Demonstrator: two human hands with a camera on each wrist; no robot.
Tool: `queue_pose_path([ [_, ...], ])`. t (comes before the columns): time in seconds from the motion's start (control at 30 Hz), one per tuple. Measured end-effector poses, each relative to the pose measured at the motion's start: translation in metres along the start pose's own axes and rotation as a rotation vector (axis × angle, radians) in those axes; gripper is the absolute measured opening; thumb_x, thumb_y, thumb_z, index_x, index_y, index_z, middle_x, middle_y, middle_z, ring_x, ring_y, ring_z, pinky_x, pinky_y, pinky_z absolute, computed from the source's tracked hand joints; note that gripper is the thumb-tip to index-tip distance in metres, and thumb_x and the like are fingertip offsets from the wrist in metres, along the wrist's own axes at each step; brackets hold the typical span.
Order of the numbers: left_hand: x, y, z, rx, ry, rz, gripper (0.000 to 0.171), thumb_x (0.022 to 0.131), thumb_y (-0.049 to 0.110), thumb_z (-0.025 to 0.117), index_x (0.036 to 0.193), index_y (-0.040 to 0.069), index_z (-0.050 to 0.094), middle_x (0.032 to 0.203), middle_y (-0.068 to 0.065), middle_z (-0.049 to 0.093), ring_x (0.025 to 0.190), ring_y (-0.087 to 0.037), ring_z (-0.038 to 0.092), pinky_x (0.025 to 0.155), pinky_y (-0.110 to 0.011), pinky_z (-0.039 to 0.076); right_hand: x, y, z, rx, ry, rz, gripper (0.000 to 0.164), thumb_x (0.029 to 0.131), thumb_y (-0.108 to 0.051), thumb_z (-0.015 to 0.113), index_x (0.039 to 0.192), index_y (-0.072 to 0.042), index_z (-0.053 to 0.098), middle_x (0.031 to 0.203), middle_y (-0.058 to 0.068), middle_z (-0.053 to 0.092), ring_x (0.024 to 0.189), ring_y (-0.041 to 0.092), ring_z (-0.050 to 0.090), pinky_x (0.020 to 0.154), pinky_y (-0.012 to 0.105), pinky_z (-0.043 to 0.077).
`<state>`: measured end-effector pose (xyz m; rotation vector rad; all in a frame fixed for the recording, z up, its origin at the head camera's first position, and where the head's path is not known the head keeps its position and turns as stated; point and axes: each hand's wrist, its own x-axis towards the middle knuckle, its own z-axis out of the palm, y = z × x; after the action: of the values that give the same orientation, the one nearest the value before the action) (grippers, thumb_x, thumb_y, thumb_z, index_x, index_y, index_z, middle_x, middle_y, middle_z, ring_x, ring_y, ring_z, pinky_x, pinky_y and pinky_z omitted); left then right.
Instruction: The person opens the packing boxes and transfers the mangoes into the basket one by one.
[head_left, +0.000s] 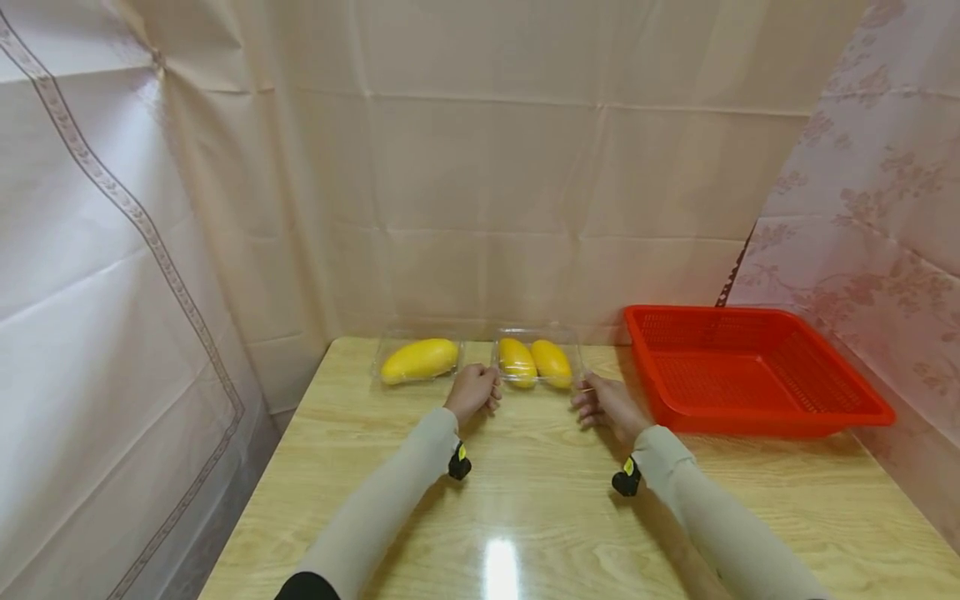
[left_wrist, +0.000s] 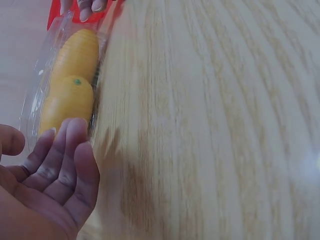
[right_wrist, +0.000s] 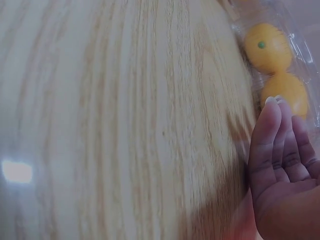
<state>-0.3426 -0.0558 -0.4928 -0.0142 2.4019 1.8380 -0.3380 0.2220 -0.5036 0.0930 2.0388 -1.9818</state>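
Note:
Two yellow mangoes (head_left: 552, 364) lie side by side in a clear plastic box (head_left: 576, 343) at the back of the table. My left hand (head_left: 475, 392) is at the box's front left corner, its fingertips right at the side wall. At the front right corner is my right hand (head_left: 609, 405), fingers extended along the box. In the left wrist view the left fingers (left_wrist: 67, 165) are gently bent, the thumb apart from them. The right fingers (right_wrist: 280, 145) look nearly straight in the right wrist view, overlapping the nearer mango (right_wrist: 286, 94).
Left of my left hand, a second clear box (head_left: 381, 350) holds one larger mango (head_left: 420, 360). A red plastic basket (head_left: 757, 425) stands at the right on the wooden table (head_left: 540, 500). A beige cloth (head_left: 480, 167) hangs behind the table's back edge.

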Motion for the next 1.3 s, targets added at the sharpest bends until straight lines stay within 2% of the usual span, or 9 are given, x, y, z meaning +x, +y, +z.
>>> queue_pose_path([
  [0.13, 0.004, -0.004, 0.0, -0.047, 0.002, -0.026, 0.036, 0.11, 0.023, 0.048, 0.106, -0.008, 0.065, 0.081, -0.017, 0.07, 0.053, -0.014, 0.058, 0.047, -0.025, 0.05, 0.003, 0.001, 0.001, 0.003, 0.005, 0.011, 0.055, 0.112, -0.042, 0.042, 0.128, 0.009, 0.054, 0.089, 0.008, 0.069, 0.064, 0.014, 0.06, 0.06, 0.03, 0.056],
  [0.3, 0.006, -0.003, 0.001, -0.076, -0.008, -0.017, 0.033, 0.108, 0.017, 0.047, 0.109, -0.012, 0.063, 0.086, -0.022, 0.071, 0.053, -0.013, 0.058, 0.047, -0.024, 0.05, 0.006, 0.0, 0.001, 0.017, -0.005, -0.009, 0.053, 0.113, -0.038, 0.04, 0.128, 0.011, 0.052, 0.088, 0.006, 0.067, 0.065, 0.014, 0.059, 0.059, 0.029, 0.055],
  [0.47, 0.005, -0.002, 0.003, -0.081, -0.018, -0.015, 0.034, 0.108, 0.017, 0.047, 0.11, -0.013, 0.063, 0.091, -0.025, 0.071, 0.054, -0.013, 0.058, 0.048, -0.024, 0.05, 0.006, 0.0, 0.0, 0.036, -0.013, -0.023, 0.048, 0.114, -0.031, 0.04, 0.129, 0.013, 0.051, 0.089, 0.006, 0.067, 0.065, 0.013, 0.058, 0.058, 0.027, 0.054],
  [0.7, 0.006, 0.0, 0.005, -0.096, -0.02, -0.027, 0.033, 0.11, 0.017, 0.044, 0.114, -0.012, 0.061, 0.094, -0.026, 0.07, 0.055, -0.013, 0.059, 0.048, -0.024, 0.05, 0.006, -0.004, 0.0, 0.044, -0.047, -0.06, 0.037, 0.113, -0.021, 0.04, 0.117, 0.013, 0.054, 0.087, 0.008, 0.068, 0.063, 0.011, 0.057, 0.057, 0.025, 0.052],
  [0.83, 0.008, 0.001, 0.004, -0.101, -0.034, -0.032, 0.034, 0.109, 0.015, 0.043, 0.116, -0.013, 0.06, 0.097, -0.027, 0.07, 0.056, -0.014, 0.06, 0.048, -0.024, 0.05, 0.007, -0.007, 0.001, 0.046, -0.04, -0.061, 0.036, 0.113, -0.02, 0.04, 0.116, 0.013, 0.054, 0.086, 0.007, 0.068, 0.063, 0.011, 0.056, 0.056, 0.024, 0.051],
  [1.13, 0.01, -0.001, 0.002, -0.121, -0.074, -0.02, 0.031, 0.107, 0.014, 0.046, 0.113, -0.013, 0.06, 0.085, -0.016, 0.069, 0.056, -0.013, 0.061, 0.048, -0.024, 0.051, 0.008, -0.007, -0.002, 0.024, -0.035, -0.059, 0.036, 0.112, -0.02, 0.041, 0.119, 0.014, 0.054, 0.087, 0.006, 0.067, 0.065, 0.011, 0.056, 0.058, 0.023, 0.051],
  [1.3, 0.009, -0.002, 0.0, -0.119, -0.092, -0.016, 0.031, 0.107, 0.015, 0.048, 0.115, -0.013, 0.059, 0.09, -0.019, 0.07, 0.058, -0.014, 0.063, 0.05, -0.025, 0.052, 0.008, -0.007, -0.002, 0.021, -0.047, -0.066, 0.033, 0.112, -0.018, 0.042, 0.116, 0.012, 0.055, 0.087, 0.004, 0.067, 0.066, 0.01, 0.055, 0.059, 0.023, 0.05],
])
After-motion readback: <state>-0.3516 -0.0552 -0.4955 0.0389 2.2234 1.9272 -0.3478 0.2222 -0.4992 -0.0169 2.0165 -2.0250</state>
